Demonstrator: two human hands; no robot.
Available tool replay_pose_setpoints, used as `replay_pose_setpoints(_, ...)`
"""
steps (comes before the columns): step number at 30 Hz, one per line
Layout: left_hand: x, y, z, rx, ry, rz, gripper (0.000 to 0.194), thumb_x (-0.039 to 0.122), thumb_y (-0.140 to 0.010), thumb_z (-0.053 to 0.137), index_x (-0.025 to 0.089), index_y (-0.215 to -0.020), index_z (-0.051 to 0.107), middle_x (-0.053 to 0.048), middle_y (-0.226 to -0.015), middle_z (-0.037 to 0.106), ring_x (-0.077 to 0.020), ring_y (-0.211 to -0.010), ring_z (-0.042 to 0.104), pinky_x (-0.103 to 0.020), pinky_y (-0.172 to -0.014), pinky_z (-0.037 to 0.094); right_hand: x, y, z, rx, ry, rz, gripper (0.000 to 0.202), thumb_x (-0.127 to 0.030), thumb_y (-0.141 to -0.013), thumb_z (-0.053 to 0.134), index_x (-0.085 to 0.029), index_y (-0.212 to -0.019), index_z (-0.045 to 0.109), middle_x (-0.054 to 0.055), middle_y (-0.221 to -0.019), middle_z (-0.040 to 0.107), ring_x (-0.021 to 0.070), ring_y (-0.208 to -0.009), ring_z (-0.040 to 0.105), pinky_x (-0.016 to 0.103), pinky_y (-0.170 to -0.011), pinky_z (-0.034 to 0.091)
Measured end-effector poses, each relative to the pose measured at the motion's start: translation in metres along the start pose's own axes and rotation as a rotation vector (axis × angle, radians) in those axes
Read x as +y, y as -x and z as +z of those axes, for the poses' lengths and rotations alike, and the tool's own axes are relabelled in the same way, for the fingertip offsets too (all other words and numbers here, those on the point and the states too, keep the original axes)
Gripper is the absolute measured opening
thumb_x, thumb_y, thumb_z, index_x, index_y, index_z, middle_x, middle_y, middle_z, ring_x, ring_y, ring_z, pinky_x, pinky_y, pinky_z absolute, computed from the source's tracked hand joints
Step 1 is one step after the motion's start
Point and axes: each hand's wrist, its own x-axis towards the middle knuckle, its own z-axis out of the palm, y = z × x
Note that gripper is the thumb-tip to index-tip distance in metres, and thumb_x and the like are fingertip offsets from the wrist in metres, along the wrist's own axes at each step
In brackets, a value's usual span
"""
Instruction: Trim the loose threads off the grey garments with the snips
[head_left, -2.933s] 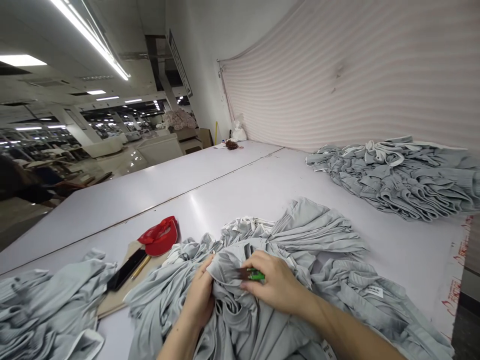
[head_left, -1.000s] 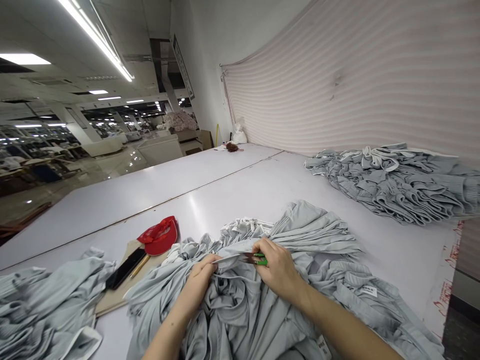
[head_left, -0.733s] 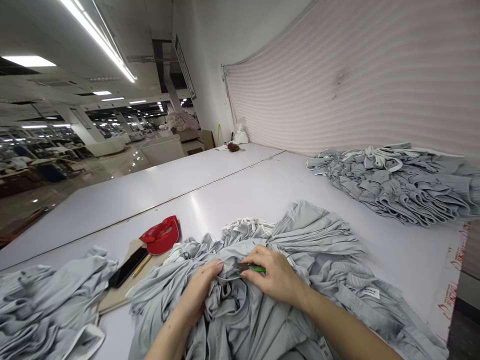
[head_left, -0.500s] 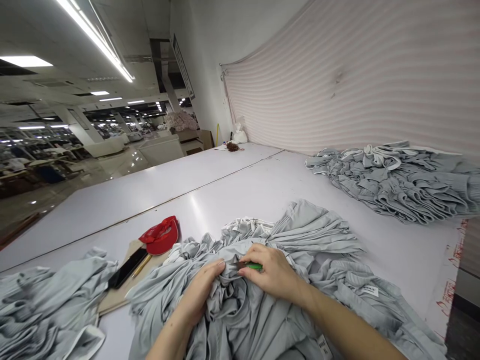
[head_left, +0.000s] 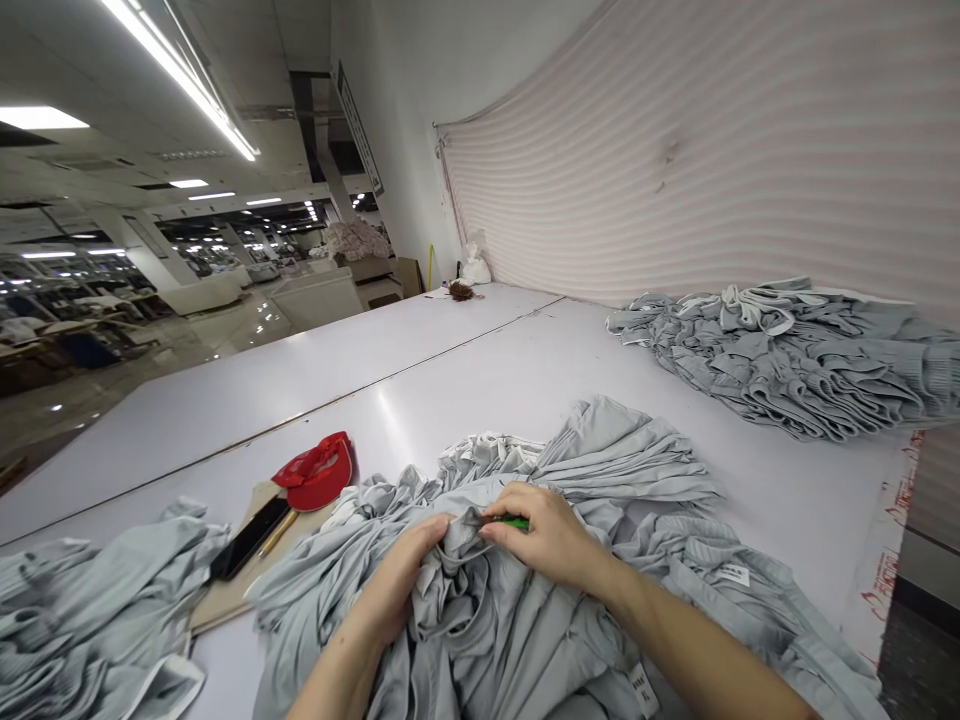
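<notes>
A bunched light-grey garment [head_left: 510,630] lies heaped on the table before me, its folds gathered up between my hands. My left hand [head_left: 401,575] grips a fold of this cloth, thumb on top and fingers hidden in the fabric. My right hand [head_left: 544,535] is closed around small green-handled thread snips [head_left: 517,523], the tip pointing left at the raised fold. Both hands are close together, with the cloth edge between them. How far the blades are apart is hidden by my fingers and the cloth.
More grey garments [head_left: 97,610] lie at the left, and a large stack [head_left: 810,360] sits at the right rear. A red cap [head_left: 319,472], a black phone [head_left: 251,540] and a yellow pen [head_left: 277,533] rest on brown card [head_left: 217,605]. A white bag [head_left: 475,266] stands far back.
My right hand and the snips have shifted slightly right, away from my left hand. The cloth fold between them stands up more. The whole view has turned a little.
</notes>
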Motion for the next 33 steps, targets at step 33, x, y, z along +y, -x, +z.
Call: replay_pose_setpoints(33, 0.003, -0.001, 0.007, 0.15, 0.355, -0.084, 0.037, 0.05, -0.067, 0.073, 0.021, -0.068, 0.05, 0.005, -0.061, 0.046, -0.0108, -0.055, 0.044, -0.023, -0.051, 0.04, 0.0, 0.001, 0.0, -0.015, 0.112, -0.007, 0.022, -0.031, -0.082, 0.071, -0.025, -0.103, 0.071, 0.003, -0.1, 0.068, 0.0185, -0.085, 0.064, 0.028, -0.072, 0.045)
